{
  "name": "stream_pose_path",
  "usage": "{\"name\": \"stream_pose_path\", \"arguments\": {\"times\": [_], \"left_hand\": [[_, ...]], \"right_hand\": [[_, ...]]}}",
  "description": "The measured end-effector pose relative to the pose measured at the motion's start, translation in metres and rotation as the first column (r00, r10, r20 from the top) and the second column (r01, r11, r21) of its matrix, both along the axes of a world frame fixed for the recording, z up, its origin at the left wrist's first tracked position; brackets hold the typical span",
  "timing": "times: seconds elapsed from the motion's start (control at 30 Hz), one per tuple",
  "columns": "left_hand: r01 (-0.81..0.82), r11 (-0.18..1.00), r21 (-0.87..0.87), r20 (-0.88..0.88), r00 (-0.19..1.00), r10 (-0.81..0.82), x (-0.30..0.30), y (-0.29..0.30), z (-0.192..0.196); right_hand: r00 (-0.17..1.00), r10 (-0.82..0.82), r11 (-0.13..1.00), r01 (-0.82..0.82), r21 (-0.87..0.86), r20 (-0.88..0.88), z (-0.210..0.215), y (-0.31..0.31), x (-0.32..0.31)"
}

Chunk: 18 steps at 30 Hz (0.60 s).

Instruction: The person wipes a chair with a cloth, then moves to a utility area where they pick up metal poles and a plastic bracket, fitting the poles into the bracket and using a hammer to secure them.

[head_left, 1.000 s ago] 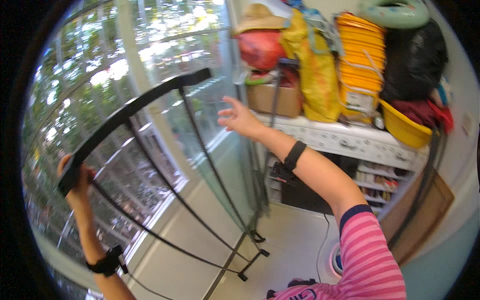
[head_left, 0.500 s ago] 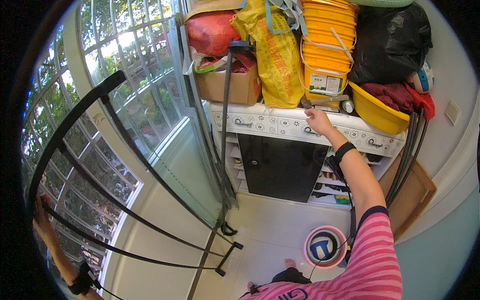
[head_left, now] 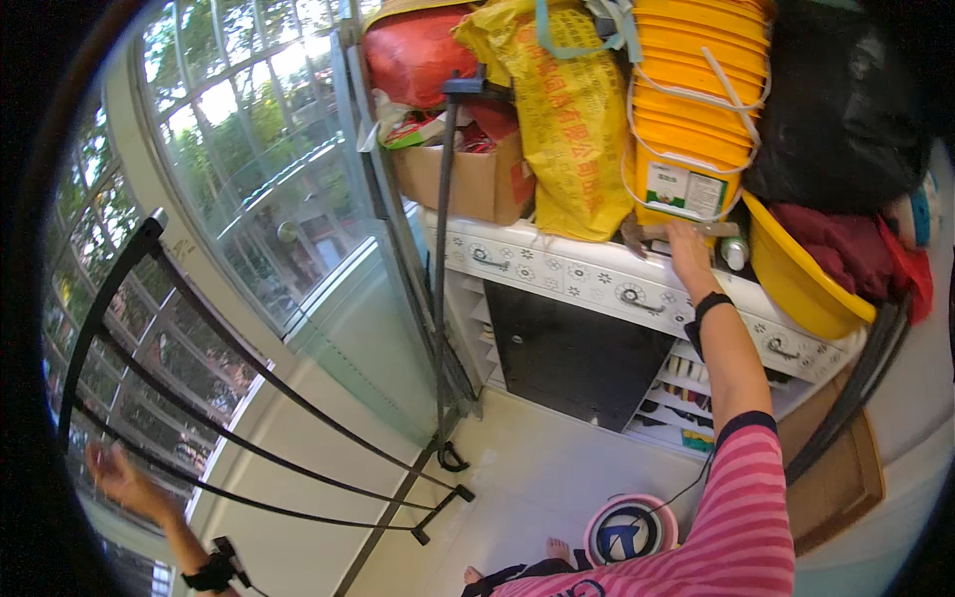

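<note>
My right hand point(head_left: 688, 257) reaches across to the cabinet top, its fingers closed over the wooden handle of a hammer point(head_left: 724, 230). The hammer lies in front of a stack of yellow buckets point(head_left: 691, 129), its head pointing left. Beside the handle's end stands a small white bottle point(head_left: 734, 253). At far left, my left hand point(head_left: 124, 485) is raised with fingers apart, holding nothing, slightly blurred. It is nearest to a curved black metal rack point(head_left: 214, 430), which leans by the barred window with its lower end on the floor.
A white drawer cabinet point(head_left: 557, 271) carries a cardboard box point(head_left: 468, 179), a yellow sack point(head_left: 577, 129), a black plastic bag point(head_left: 836, 109) and a yellow basin point(head_left: 796, 274). A dark upright pole point(head_left: 445, 259) stands before it. On the floor, a pink basin point(head_left: 594, 532) holds a ball.
My left hand has come off the rack's outer bar and moved right and down. My right hand has moved onto the hammer handle. The view has shifted, and the rack's upper end appears lower.
</note>
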State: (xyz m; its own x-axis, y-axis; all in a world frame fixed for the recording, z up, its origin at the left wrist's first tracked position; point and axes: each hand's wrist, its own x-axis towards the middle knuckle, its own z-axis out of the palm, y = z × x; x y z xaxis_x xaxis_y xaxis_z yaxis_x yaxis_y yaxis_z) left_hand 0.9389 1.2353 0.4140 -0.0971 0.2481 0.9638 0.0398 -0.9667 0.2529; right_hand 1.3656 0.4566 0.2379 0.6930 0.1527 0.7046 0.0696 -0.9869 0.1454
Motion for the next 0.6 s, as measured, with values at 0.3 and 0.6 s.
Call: {"name": "stream_pose_path", "arguments": {"times": [0.3,0.6], "left_hand": [[0.674,0.623,-0.396,-0.676,0.246,-0.695,0.149,-0.275,-0.010],[0.719,0.520,-0.461,-0.741,0.011,-0.672,0.206,-0.334,-0.040]], "right_hand": [[0.996,-0.042,0.993,0.032,-0.112,-0.084,-0.011,-0.030,0.028],[0.999,-0.032,0.992,0.026,-0.124,-0.044,-0.015,-0.021,0.042]]}}
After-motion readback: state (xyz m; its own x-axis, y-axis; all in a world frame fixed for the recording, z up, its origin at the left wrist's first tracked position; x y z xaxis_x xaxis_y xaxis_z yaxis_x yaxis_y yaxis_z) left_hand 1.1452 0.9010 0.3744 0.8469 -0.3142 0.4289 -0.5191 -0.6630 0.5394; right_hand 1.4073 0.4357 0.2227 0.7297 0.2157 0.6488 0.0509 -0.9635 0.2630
